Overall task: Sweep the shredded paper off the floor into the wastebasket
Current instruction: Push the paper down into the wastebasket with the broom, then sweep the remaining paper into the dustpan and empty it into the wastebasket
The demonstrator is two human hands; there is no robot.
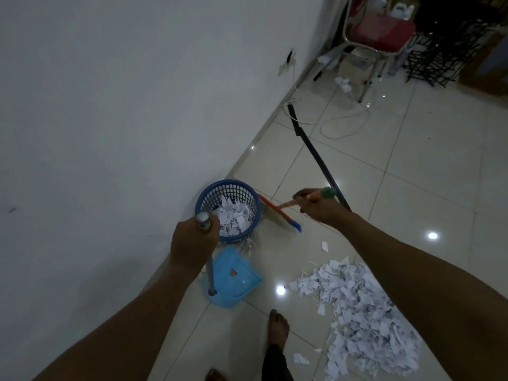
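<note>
Both hands are apart, each clamped on a handle: the left hand [192, 239] grips the metal pole of the dustpan [233, 277], and the right hand [319, 206] grips the orange broom [280, 213] near its green end cap. A bare foot [279, 327] stands at 6 o'clock on the tiled floor [412, 188]. The main pile of shredded paper [362, 312] lies at about 4 o'clock, spread along the floor under the right forearm, with stray scraps between it and the dustpan. The light blue dustpan sits on the floor just beside the white wall [110, 105], its pole rising toward the camera. The broom's long axis runs from the right hand down toward 9 o'clock, its bristle head resting on the floor against the wastebasket [228, 210]. That blue mesh basket stands upright against the wall and holds a heap of paper shreds. Open tiles stretch toward 1 o'clock, crossed by a black strip [316, 155] and a white cable [343, 122]. Farthest off stand a red chair [382, 31] and a black wire rack [439, 56].
</note>
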